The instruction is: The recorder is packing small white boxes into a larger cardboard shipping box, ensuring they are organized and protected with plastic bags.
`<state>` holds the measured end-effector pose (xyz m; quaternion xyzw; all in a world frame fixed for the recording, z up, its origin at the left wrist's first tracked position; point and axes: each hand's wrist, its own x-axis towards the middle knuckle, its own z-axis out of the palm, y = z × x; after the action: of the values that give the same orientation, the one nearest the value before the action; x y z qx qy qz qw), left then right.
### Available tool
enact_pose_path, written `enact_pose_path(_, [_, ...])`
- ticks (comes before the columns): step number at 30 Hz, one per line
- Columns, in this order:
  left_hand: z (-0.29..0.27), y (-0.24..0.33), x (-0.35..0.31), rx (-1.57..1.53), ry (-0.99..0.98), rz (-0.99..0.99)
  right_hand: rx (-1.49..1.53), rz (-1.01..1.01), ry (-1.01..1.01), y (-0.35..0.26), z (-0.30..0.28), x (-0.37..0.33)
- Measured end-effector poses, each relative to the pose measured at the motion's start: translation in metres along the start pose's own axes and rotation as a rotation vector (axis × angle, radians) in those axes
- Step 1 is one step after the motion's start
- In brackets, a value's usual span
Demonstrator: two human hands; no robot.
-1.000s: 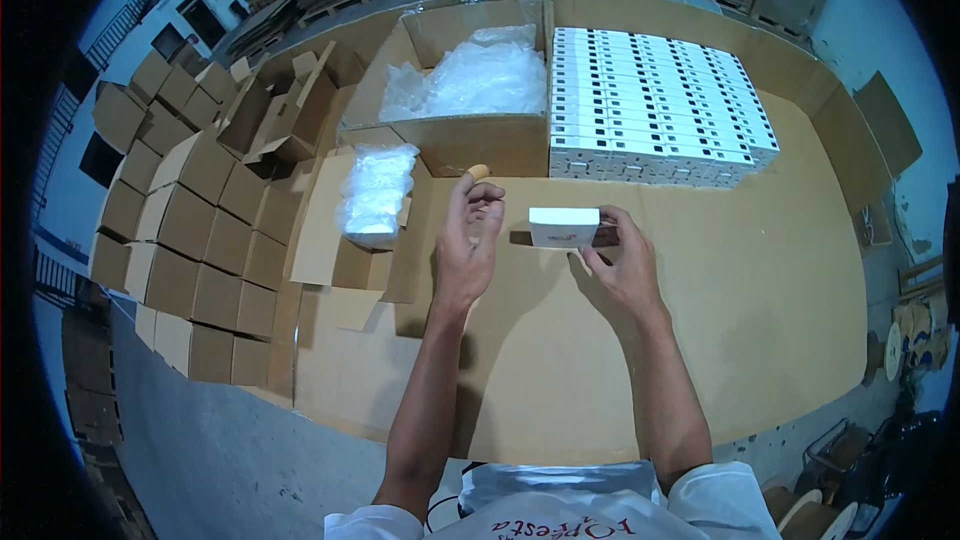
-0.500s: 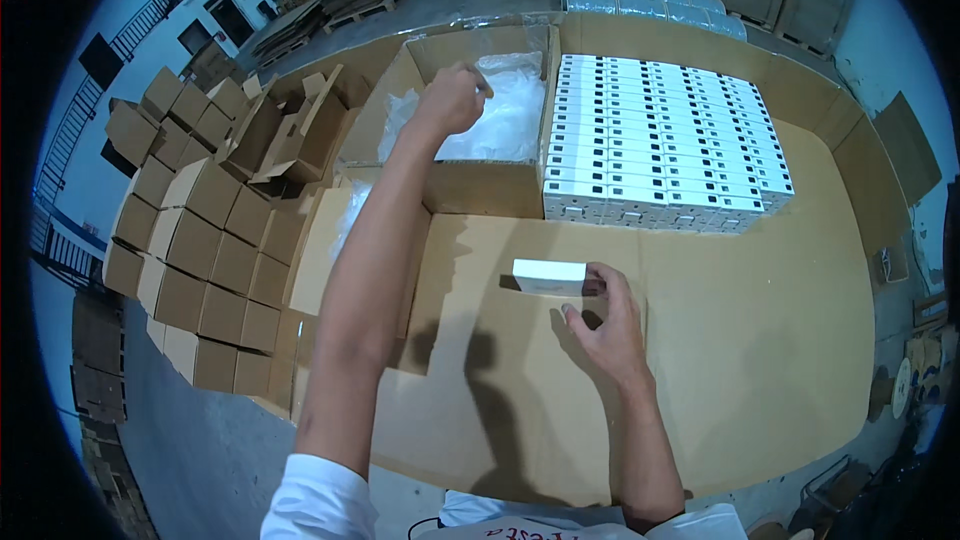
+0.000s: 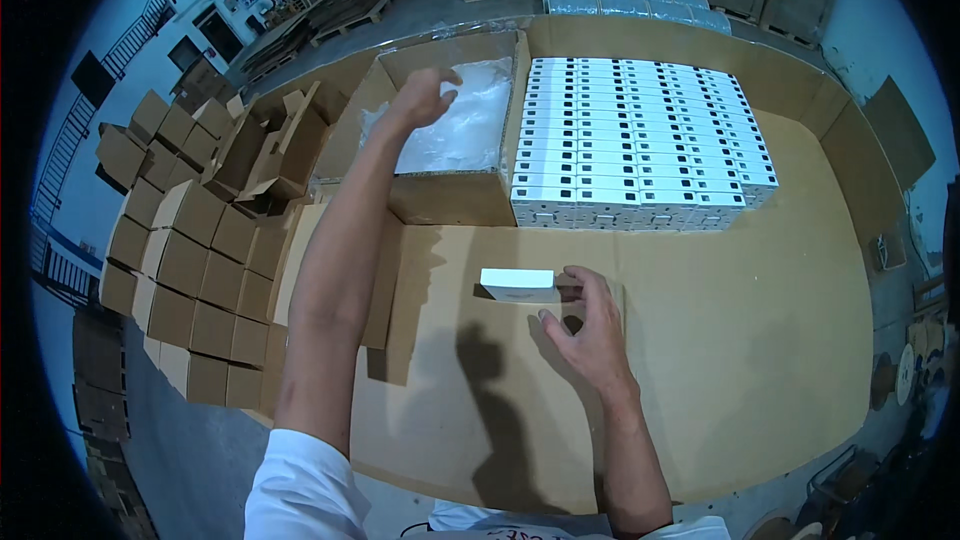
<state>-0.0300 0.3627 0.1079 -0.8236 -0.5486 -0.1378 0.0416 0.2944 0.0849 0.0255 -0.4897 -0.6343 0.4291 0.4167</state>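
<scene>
A small white box [image 3: 517,285] stands on the cardboard tabletop in front of me. My right hand [image 3: 592,325] is at its right end, thumb and fingers spread apart; I cannot tell whether a fingertip touches the box. My left hand [image 3: 425,98] reaches over an open carton [image 3: 455,198] lined with clear plastic bags [image 3: 465,125]. Its fingers are bent but apart, and I see nothing held in them. Right of that carton stands a block of stacked white boxes [image 3: 640,155] in close rows, with small dark squares on them.
Brown cartons [image 3: 180,275] are stacked at the left, with opened ones [image 3: 285,150] behind them. A tall cardboard wall [image 3: 680,40] runs round the back and right of the tabletop [image 3: 740,340]. Wrapped rolls [image 3: 640,2] lie beyond it.
My left hand's fingers have spread a little over the plastic bags. The view has shifted slightly; my right hand and the white box keep the same places relative to each other.
</scene>
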Motion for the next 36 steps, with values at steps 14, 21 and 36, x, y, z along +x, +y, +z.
enact_pose_path(14, [-0.108,0.190,-0.222,-1.199,0.668,-0.288,0.052,-0.207,0.155,-0.042,-0.012,-0.063])
enact_pose_path(21, [-0.042,0.229,-0.296,-1.458,0.564,-0.298,0.336,-0.466,0.042,-0.060,-0.004,-0.069])
enact_pose_path(36, [0.026,0.240,-0.316,-1.659,0.436,-0.296,-0.021,-0.405,-0.034,-0.047,0.006,-0.074])
